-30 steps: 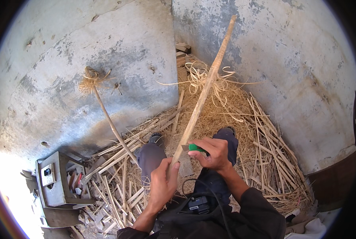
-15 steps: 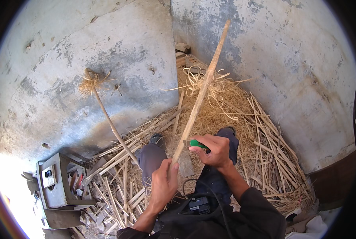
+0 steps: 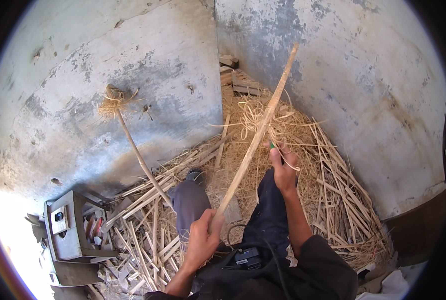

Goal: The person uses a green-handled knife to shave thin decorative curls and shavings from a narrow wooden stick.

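A long, pale wooden stick (image 3: 253, 147) slants up and away from me, its far end raised in front of the wall. My left hand (image 3: 204, 239) is closed around its near end. Beyond my right knee, my right hand (image 3: 286, 169) grips a green-handled knife (image 3: 272, 145) close to the stick's right side. Only a little of the green handle shows; fingers and curls hide the blade. Thin curled shavings (image 3: 252, 116) bunch around the stick's middle, and some hang over my right hand.
A thin pole (image 3: 139, 154) with a tuft of shavings leans against the left wall (image 3: 103, 80). Split strips (image 3: 340, 195) lie piled at right, with more at left. A worn wooden stool-like box (image 3: 73, 235) holding small items stands at lower left. A cable crosses my lap.
My right hand has pushed forward along the stick with the knife, away from my left hand. The stick's far end has dipped and shifted slightly right. My left hand keeps its grip.
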Motion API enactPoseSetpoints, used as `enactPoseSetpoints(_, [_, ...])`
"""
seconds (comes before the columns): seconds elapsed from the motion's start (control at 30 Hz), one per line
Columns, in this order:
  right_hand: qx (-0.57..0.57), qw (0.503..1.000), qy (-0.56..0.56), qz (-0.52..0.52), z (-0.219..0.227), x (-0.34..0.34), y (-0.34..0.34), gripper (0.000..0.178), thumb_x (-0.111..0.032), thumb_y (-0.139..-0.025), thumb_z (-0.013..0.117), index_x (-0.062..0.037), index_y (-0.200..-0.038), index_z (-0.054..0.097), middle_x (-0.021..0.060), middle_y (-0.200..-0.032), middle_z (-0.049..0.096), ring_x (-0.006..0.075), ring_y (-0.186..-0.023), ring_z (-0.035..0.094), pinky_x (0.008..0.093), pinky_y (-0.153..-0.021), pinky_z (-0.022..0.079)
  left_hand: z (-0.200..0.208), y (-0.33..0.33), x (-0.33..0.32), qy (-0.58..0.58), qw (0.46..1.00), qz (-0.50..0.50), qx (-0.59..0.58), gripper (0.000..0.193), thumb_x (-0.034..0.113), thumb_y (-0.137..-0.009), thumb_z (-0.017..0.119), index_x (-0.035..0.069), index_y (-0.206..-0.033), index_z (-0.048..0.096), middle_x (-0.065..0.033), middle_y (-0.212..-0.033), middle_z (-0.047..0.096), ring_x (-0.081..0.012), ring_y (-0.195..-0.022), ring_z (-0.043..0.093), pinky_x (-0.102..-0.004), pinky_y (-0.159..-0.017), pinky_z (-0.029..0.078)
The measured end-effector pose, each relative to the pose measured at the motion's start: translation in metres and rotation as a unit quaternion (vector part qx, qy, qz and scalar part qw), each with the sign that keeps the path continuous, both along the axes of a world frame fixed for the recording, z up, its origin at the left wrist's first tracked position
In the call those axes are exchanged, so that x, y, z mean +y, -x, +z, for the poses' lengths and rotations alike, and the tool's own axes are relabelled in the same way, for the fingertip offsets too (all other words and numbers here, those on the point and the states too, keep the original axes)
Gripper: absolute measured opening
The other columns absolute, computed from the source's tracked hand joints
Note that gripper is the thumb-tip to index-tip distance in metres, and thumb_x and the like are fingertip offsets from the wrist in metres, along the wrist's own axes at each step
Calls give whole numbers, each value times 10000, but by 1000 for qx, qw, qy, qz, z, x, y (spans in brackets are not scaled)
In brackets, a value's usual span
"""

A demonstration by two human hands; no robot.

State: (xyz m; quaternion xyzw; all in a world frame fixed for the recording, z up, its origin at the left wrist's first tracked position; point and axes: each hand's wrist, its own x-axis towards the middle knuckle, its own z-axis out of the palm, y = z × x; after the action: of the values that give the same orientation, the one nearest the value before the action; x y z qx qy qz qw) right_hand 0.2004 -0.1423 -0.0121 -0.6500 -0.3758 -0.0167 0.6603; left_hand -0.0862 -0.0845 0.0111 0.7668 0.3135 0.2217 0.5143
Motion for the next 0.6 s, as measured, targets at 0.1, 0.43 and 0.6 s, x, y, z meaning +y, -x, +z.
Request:
enactPoseSetpoints(0.1, [8,1000,-17,25,-18,2,15,290,-275,-1045,691,-1,-1128,734,19,-769,648,110,-657,547,308,-608,443,-1,-3,1,6,1000,-2,-18,142,135,-1073,646,-5,-1084,663,-36,-682,564,-90,-607,468,-305,-554,374])
enactPoseSetpoints(0.43, [-176,974,70,125,-6,-12,39,318,-319,-929,830,-38,-1066,773,128,-856,728,247,-680,710,347,-626,552,-8,-6,12,75,996,-13,-53,184,155,-1111,592,-11,-1124,671,-24,-746,597,-80,-709,516,-299,-635,427])
enactPoseSetpoints(0.6, [-251,957,94,107,1,-12,46,360,-388,-903,848,-72,-1069,798,84,-821,729,239,-634,699,340,-570,540,-5,-6,13,92,994,-26,-49,211,163,-1124,556,-16,-1127,668,-26,-755,572,-82,-725,510,-300,-654,433])
